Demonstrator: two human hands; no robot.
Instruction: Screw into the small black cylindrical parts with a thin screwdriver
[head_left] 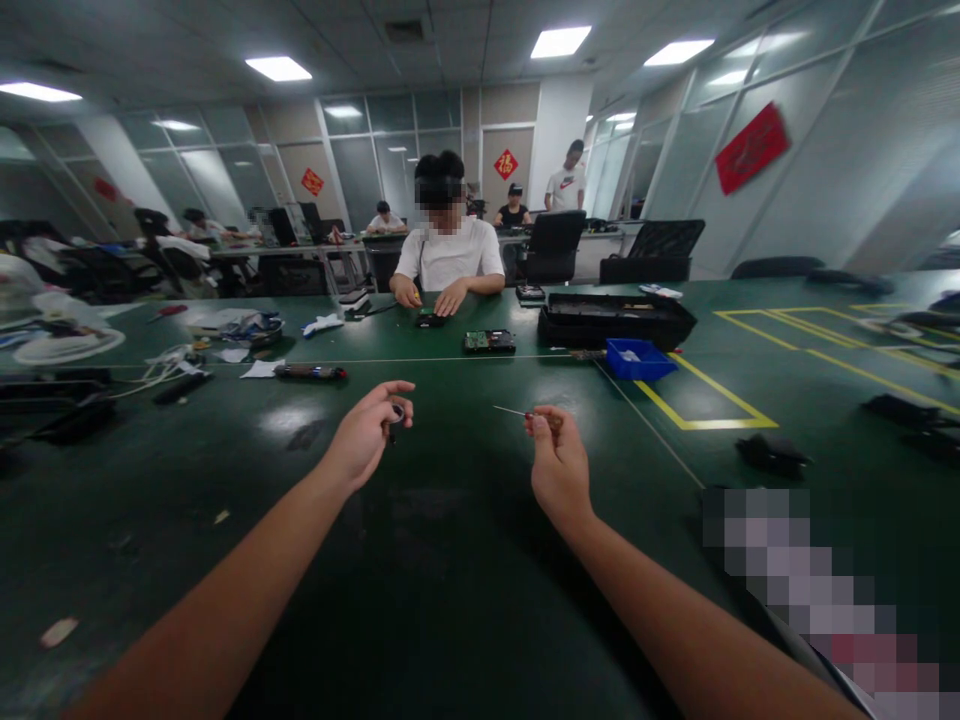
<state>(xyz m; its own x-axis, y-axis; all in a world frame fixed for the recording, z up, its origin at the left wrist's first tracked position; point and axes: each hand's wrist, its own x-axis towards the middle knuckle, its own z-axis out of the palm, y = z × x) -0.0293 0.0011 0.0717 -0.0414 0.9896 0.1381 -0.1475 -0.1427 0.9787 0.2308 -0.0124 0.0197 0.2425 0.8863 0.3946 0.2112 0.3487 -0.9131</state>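
My left hand (367, 432) is raised over the green table, left of the middle. Its thumb and bent fingers close on a small ring-shaped part (397, 412), with a dark bit hanging below; its exact kind is too small to tell. Across from it, my right hand (562, 468) grips a screwdriver (512, 411) by its brownish handle. The thin shaft points left toward my other hand, with a gap between. Beyond both hands, a hard drive (489, 341) with a green circuit board lies on the table.
A co-worker (450, 255) opposite handles another drive (430, 318). To the right are a black case (616, 320), a blue bin (641, 360) and yellow tape outlines (727, 424). On the left lie a cylindrical tool (311, 372) and cables (161, 375).
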